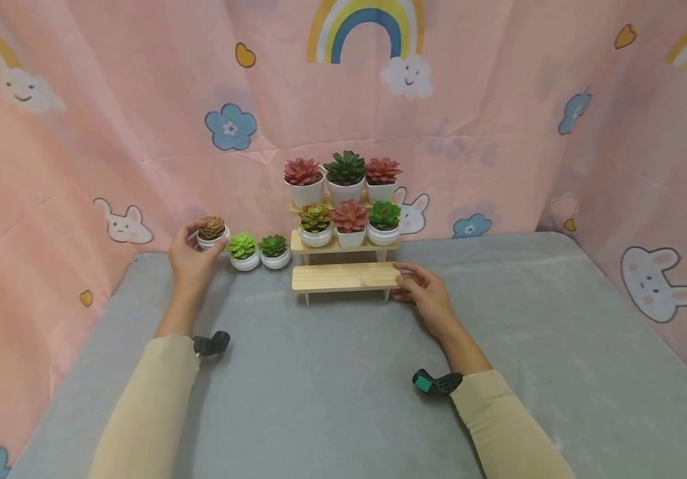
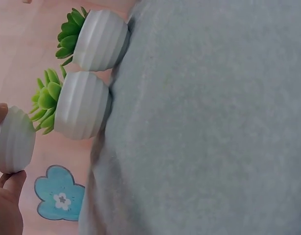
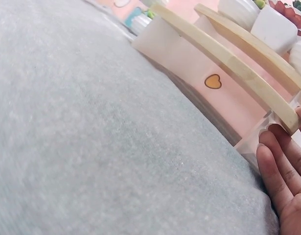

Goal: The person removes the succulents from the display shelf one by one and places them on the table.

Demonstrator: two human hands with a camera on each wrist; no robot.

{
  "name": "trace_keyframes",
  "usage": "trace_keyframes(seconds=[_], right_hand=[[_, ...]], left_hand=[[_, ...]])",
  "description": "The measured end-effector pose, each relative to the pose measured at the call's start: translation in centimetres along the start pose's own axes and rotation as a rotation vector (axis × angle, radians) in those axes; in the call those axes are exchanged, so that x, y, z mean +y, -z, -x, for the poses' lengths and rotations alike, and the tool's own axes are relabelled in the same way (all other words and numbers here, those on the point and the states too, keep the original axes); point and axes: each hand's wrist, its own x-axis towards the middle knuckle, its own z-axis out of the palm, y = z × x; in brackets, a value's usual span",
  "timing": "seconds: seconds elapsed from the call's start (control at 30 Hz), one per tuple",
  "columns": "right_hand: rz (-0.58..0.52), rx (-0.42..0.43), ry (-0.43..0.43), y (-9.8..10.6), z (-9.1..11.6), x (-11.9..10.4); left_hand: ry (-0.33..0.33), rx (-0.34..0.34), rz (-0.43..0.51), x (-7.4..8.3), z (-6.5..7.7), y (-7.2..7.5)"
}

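Observation:
My left hand (image 1: 193,259) pinches a white pot with a brown succulent (image 1: 213,228) between thumb and fingers. In the left wrist view that white pot (image 2: 15,140) is held above the level of its neighbours. Just right of it stand a bright green potted succulent (image 1: 244,251) and a dark green one (image 1: 274,251), side by side on the table. My right hand (image 1: 429,299) grips the right end of the lowest step of a wooden tiered stand (image 1: 343,277). The right wrist view shows fingertips (image 3: 268,159) beside the clear support under the plank.
Red and green potted succulents (image 1: 346,174) fill the top tier. On the middle tier sit three more potted succulents (image 1: 350,223). A grey cloth (image 1: 319,386) covers the table, and a pink patterned curtain (image 1: 157,133) hangs behind.

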Motion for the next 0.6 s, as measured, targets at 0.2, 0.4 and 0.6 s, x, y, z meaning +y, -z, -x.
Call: trace_keyframes(seconds=[0.2, 0.4, 0.6], right_hand=[[0.003, 0.002, -0.005, -0.1, 0.0, 0.0], [0.004, -0.006, 0.001, -0.2, -0.1, 0.1], [0.017, -0.001, -0.002, -0.1, 0.0, 0.1]], left_hand=[[0.042, 0.051, -0.020, -0.7, 0.0, -0.1], [0.079, 0.056, -0.047, -1.7, 0.0, 0.2], [0.098, 0.046, -0.039, -2.8, 0.0, 0.2]])
